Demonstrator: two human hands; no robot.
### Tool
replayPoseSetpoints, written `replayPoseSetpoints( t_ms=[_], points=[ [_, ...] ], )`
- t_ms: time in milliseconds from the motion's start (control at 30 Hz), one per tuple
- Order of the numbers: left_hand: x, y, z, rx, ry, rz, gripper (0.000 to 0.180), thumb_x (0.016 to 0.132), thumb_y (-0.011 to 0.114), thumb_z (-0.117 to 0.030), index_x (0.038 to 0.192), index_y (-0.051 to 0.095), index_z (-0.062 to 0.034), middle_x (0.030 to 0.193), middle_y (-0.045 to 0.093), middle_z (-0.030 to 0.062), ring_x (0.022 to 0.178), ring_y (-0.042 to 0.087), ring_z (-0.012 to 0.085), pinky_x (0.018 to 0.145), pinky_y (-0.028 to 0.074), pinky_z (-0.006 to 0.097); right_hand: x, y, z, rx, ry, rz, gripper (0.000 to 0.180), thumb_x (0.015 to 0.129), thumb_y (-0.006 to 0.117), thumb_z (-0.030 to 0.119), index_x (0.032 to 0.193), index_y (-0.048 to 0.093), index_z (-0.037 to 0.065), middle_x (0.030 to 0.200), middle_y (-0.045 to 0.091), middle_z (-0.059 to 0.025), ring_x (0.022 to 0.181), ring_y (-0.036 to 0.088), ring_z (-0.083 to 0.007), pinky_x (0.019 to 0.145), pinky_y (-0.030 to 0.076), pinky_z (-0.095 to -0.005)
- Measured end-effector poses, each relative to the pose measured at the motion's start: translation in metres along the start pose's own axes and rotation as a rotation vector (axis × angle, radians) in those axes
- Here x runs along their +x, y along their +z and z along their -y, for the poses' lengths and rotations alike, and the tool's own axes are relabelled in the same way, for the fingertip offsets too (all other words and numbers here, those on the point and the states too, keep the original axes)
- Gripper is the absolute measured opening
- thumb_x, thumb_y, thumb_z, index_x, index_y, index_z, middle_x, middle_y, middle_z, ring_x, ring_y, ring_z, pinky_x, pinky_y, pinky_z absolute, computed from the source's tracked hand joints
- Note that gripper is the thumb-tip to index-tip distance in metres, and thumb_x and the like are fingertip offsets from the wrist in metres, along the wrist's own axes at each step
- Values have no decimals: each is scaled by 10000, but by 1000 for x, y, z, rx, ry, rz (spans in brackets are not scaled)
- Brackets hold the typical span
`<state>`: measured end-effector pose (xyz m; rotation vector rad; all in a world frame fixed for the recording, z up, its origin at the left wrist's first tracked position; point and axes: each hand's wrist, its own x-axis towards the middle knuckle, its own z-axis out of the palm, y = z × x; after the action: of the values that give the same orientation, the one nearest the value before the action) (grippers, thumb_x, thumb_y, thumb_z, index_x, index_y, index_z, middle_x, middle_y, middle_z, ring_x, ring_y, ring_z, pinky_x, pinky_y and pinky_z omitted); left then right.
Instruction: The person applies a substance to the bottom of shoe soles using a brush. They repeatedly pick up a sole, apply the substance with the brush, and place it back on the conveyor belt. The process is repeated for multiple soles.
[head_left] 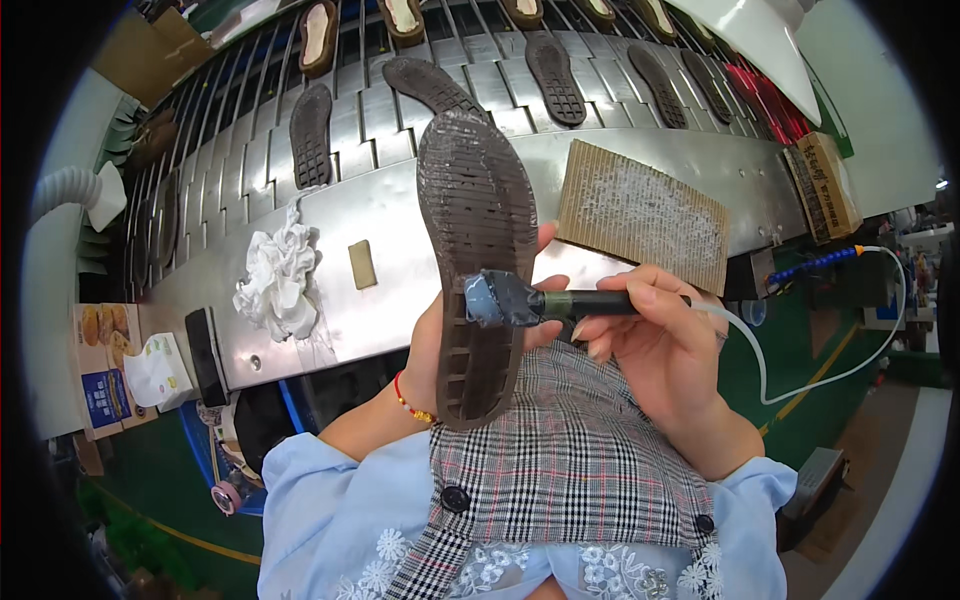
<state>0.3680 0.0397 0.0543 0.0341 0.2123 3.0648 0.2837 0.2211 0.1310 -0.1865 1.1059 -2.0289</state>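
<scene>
A dark brown shoe sole point(476, 195) stands almost upright in front of me, its front part glistening wet. My left hand point(428, 345) is closed round it from behind, with some fingertips showing past its right edge. In my right hand point(668, 325) is a brush point(600, 303) with a black handle, pinched between thumb and fingers. Its head, wrapped in dark material and smeared pale blue, lies over the middle of the sole. A thin clear hose point(757, 350) runs from the handle's end to a blue jointed fitting point(812, 263) at the right.
Across the metal bench lie a crumpled white cloth point(280, 275), a small tan block point(361, 265) and a smeared corrugated cardboard sheet point(650, 212). Behind them, a slatted conveyor point(235, 165) carries several soles and shoe uppers. A white lamp hood or duct point(760, 45) overhangs the far right.
</scene>
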Motion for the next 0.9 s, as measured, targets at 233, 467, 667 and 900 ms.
replayPoseSetpoints(
  t_ms=[233, 467, 667, 900],
  points=[
    [12, 24, -5, 357, 123, 34, 577, 1034, 307, -407, 1516, 230, -100, 1569, 235, 107, 1298, 445, 303, 943, 527, 496, -11, 39, 3, -465, -351, -83, 221, 868, 624, -5, 1073, 605, -87, 930, 696, -209, 815, 715, -271, 713, 586, -316],
    [25, 29, -11, 481, 334, 52, 611, 1028, 299, -444, 1511, 225, -78, 1566, 234, 123, 1290, 449, 314, 856, 581, 461, -10, 42, 16, -1098, -861, 183, 305, 723, 716, -33, 1023, 661, -48, 827, 700, -161, 644, 681, -239, 587, 540, -298],
    [33, 27, -15, 373, 472, 112, 571, 1042, 266, -384, 1510, 214, -62, 1565, 225, 138, 1264, 470, 309, 834, 603, 441, -11, 43, 18, -1044, -825, 279, 317, 722, 722, -30, 1032, 656, -58, 848, 699, -178, 663, 685, -254, 575, 533, -306],
    [35, 31, -23, 343, 538, 78, 557, 1042, 260, -391, 1496, 261, -68, 1558, 247, 136, 1272, 473, 288, 826, 609, 387, -10, 34, 16, -995, -774, 221, 287, 736, 719, -12, 1014, 667, -62, 858, 700, -184, 664, 685, -263, 587, 540, -310]
  ],
)
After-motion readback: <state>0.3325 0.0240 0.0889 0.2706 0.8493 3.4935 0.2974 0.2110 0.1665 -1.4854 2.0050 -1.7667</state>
